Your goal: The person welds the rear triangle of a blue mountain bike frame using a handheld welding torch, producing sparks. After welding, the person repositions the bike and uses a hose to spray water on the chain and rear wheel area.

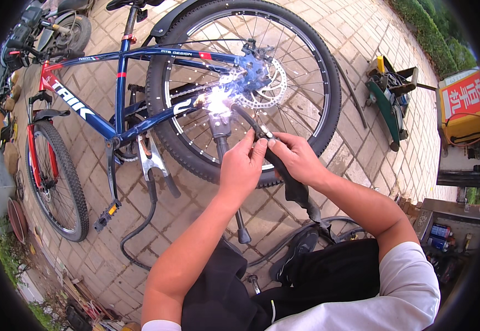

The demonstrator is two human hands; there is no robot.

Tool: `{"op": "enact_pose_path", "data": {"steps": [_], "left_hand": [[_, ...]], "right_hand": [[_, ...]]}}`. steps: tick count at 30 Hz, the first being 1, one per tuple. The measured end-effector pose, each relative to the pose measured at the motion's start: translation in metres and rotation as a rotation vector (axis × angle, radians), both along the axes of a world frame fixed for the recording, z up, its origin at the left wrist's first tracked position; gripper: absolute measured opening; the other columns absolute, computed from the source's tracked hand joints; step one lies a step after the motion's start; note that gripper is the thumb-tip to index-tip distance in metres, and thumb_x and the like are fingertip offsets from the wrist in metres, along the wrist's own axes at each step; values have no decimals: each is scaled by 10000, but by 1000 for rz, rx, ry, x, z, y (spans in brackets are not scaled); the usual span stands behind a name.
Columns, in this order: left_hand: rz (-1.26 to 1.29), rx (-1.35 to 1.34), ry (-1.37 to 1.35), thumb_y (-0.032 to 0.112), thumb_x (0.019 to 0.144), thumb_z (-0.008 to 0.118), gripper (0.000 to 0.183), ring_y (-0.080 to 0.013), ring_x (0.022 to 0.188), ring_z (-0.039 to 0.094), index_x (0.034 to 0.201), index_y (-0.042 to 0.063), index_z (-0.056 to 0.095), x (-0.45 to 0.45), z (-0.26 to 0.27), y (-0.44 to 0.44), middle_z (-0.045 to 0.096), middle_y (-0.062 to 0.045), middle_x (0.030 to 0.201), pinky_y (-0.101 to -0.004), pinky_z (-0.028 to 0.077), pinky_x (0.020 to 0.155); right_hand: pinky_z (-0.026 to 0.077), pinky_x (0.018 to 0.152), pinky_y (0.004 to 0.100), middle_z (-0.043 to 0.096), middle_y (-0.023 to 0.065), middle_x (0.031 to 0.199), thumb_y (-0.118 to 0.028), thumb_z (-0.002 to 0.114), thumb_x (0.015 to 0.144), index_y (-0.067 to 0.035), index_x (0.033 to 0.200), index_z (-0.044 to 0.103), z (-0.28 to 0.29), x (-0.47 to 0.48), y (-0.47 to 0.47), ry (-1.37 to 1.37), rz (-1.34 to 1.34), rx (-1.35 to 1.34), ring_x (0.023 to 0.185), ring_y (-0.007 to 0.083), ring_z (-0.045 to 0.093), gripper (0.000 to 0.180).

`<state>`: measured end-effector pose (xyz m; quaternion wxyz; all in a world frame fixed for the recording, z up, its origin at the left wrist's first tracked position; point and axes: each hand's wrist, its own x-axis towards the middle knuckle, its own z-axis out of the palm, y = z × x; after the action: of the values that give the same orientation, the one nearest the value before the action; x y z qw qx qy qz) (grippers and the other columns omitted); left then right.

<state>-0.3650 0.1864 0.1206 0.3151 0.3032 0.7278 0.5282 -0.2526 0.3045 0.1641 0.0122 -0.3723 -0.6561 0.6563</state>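
Observation:
A bright welding arc with flying sparks flares at the rear dropout of a blue and red mountain bicycle point(68, 98), beside its brake disc rotor point(279, 89). My right hand point(300, 159) is closed around the black handle of a welding torch point(279, 163), its curved neck pointing into the glare. My left hand point(242, 165) pinches the same torch near the neck, thumb and fingers against it. Just below the arc, a black kickstand point(222, 138) reaches down to the paving. A metal ground clamp point(151, 155) grips the frame area near the crank. The glare hides the weld spot.
A green floor jack point(382, 111) stands at the right, near a yellow and red box point(463, 103). The clamp's cable point(142, 227) curves over the brick paving. A socket-like metal tool point(254, 283) lies by my legs. A motorcycle point(74, 35) stands at upper left.

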Motion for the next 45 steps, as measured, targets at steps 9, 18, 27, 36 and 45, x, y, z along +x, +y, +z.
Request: {"op": "enact_pose_path", "data": {"steps": [9, 18, 27, 36, 45], "left_hand": [[-21, 83, 29, 375, 1009, 614, 527, -364, 847, 704, 1292, -70, 608, 4, -4, 1, 700, -240, 964, -396, 530, 725], [34, 89, -11, 380, 1008, 622, 537, -297, 663, 640, 1286, -79, 610, 4, -5, 0, 661, -208, 794, -364, 497, 630], [34, 69, 26, 352, 1019, 616, 505, -222, 688, 627, 1298, -69, 606, 2, -4, 1, 668, -190, 807, -341, 502, 649], [16, 25, 45, 345, 1042, 594, 491, -101, 773, 587, 1354, -34, 583, 1, -2, 0, 713, -140, 896, -278, 508, 722], [-22, 107, 50, 386, 1011, 609, 538, -366, 824, 695, 1299, -69, 604, 5, -4, 2, 702, -246, 961, -391, 529, 717]], "right_hand": [[507, 521, 267, 641, 59, 835, -258, 495, 1051, 61, 1282, 576, 2, 9, -5, 3, -3, 34, 588, 119, 632, 402], [501, 527, 284, 622, 50, 796, -289, 538, 1034, 66, 1282, 598, 2, 4, -2, 0, 15, 21, 570, 112, 607, 437], [506, 536, 281, 622, 39, 792, -281, 538, 1025, 57, 1282, 613, 2, 1, -2, -12, 0, 27, 592, 107, 602, 431], [504, 540, 276, 621, 36, 798, -275, 541, 1027, 50, 1282, 617, -1, 0, 0, -4, 7, 11, 603, 100, 594, 420], [498, 539, 273, 621, 45, 804, -280, 530, 1034, 66, 1290, 586, 3, 11, -5, -34, -45, -12, 590, 104, 602, 434]]}}
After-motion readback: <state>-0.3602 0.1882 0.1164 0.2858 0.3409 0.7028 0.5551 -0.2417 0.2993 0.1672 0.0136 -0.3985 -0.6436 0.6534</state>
